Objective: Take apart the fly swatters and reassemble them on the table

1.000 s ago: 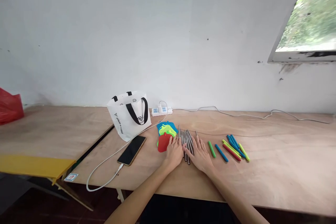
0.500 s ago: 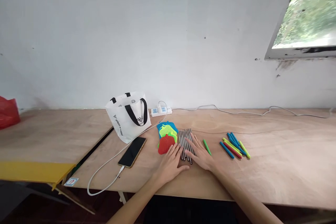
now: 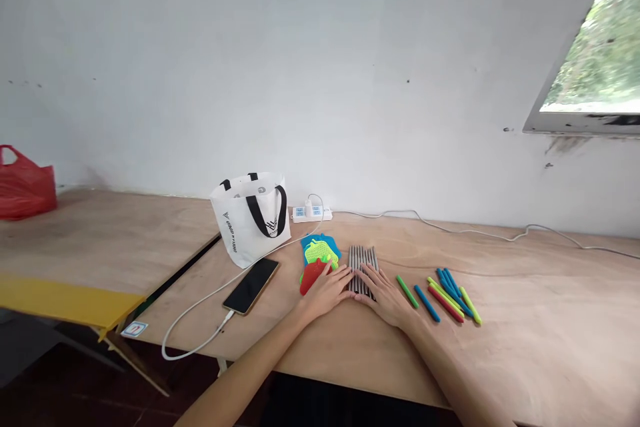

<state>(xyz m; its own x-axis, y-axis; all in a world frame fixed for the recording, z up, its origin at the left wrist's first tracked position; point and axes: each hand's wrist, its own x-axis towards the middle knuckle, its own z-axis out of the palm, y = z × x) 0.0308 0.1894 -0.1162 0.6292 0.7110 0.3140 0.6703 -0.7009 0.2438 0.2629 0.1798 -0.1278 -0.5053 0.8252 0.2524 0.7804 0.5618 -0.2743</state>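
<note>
Several thin metal rods (image 3: 362,258) lie side by side in a tidy row on the plywood table (image 3: 525,340). My left hand (image 3: 326,291) rests flat at the row's left near end, fingers stretched out, touching the rods. My right hand (image 3: 386,295) lies flat at the right near end, fingers spread over the rods. Left of my left hand lies a small stack of red, yellow-green and blue mesh pads (image 3: 318,258). Several coloured sticks (image 3: 444,291) in green, blue, red and yellow lie to the right of my right hand.
A white tote bag (image 3: 251,217) with black handles stands at the back left. A black phone (image 3: 251,285) lies in front of it, on a white cable running to a power strip (image 3: 311,213) by the wall. A red plastic bag (image 3: 25,185) sits far left. A yellow board (image 3: 65,299) juts out lower left.
The metal rods, fanned out a second ago, now lie pushed together into a neat parallel row. Both hands have closed in on the row's near ends. The camera has shifted slightly.
</note>
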